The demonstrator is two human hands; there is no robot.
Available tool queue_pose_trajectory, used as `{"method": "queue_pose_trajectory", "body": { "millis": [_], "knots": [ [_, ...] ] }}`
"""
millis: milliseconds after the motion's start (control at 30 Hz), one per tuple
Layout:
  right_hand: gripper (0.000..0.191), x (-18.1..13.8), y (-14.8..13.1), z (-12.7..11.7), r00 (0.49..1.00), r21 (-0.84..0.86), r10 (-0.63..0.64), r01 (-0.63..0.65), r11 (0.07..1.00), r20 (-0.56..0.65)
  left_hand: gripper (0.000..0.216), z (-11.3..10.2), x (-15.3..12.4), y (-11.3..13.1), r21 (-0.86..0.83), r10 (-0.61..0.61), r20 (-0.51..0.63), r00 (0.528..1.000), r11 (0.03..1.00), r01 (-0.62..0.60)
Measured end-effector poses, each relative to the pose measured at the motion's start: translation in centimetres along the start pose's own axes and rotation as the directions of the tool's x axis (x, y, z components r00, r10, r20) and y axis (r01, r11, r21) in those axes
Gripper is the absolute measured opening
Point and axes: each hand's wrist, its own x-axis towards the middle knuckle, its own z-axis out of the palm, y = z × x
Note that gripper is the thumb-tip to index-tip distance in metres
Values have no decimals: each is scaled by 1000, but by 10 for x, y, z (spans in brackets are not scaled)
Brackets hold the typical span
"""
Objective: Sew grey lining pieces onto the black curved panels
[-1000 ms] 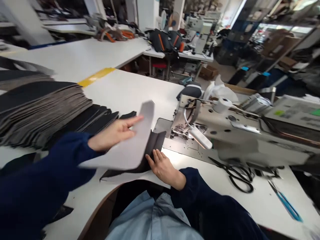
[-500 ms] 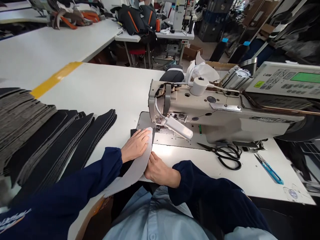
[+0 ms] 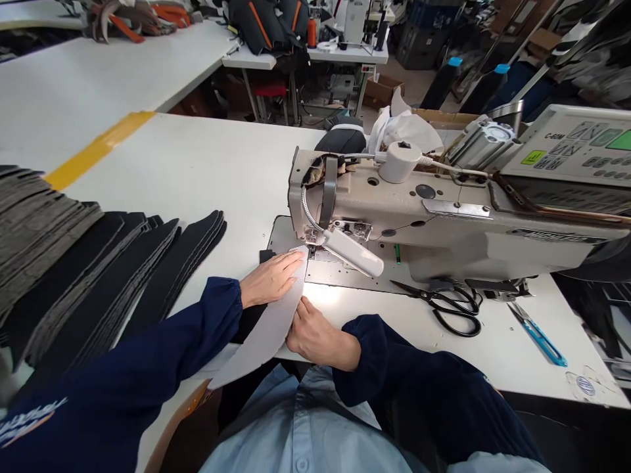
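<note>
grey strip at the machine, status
Left hand flat on grey strip, right hand at its edge. Strip tip at presser foot. Work lamp close beside foot.

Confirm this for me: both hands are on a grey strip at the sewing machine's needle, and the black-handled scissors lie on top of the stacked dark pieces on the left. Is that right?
Not quite. The left hand and right hand are on the grey strip at the needle, as you said. But the black-handled scissors lie on the white table in front of the sewing machine, not on the stacked dark pieces. The head view shows this.
</note>
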Motion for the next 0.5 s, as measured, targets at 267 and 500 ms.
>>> {"method": "queue_pose_trajectory", "body": {
  "millis": [267,500],
  "knots": [
    [19,-1,3,-6,999,-39,23,-22,999,47,44,2,14,0,-16,34,34,999,999,-34],
    [22,0,4,-16,995,-56,17,-12,998,98,42,-1,16,1,3,75,-2,997,997,-75]
  ]
}}
